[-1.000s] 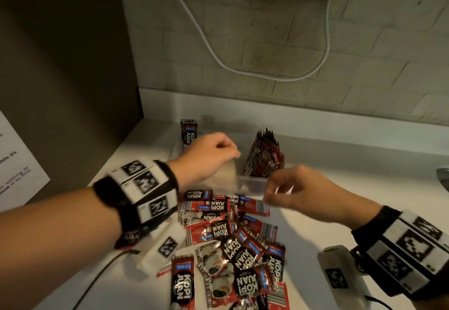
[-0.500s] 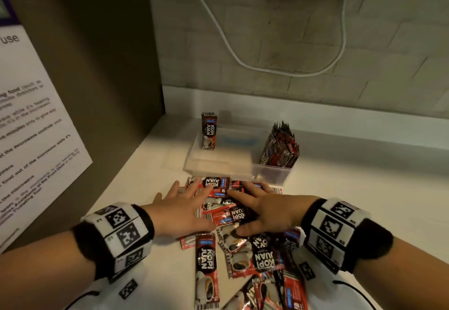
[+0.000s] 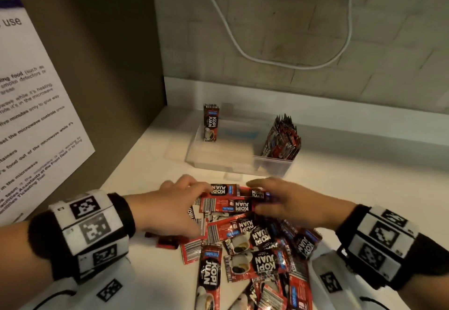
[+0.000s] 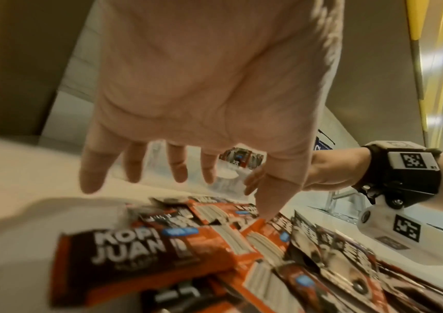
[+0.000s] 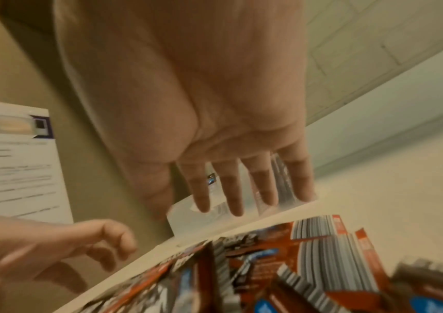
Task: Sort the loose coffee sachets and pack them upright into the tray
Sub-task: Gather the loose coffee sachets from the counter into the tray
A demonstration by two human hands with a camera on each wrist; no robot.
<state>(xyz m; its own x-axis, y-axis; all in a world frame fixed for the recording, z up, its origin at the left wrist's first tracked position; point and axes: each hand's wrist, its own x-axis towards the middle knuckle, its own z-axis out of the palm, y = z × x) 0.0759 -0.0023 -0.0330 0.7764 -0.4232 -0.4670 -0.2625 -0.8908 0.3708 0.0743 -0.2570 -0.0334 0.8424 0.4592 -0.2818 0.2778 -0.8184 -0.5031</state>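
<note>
A heap of red and black coffee sachets [image 3: 247,244] lies flat on the white counter in front of me. Behind it stands a clear plastic tray [image 3: 218,156]. One sachet [image 3: 211,122] stands upright at the tray's far left, and a bundle of sachets [image 3: 281,139] stands upright at its right end. My left hand [image 3: 177,202] lies palm down on the heap's far left, fingers straight and spread, its thumb [image 4: 268,203] touching a sachet [image 4: 263,230]. My right hand [image 3: 289,202] lies on the far right of the heap, its fingers [image 5: 233,186] straight. Neither hand holds anything.
A brown panel with a printed notice [image 3: 36,115] closes off the left side. At the back, a white cable [image 3: 243,49] hangs in a loop on the tiled wall. The counter [image 3: 364,200] runs on to the right of the tray and heap.
One second ago both hands were up at the tray's front. They have come down onto the heap, and in the last half second shifted a little toward its far edge.
</note>
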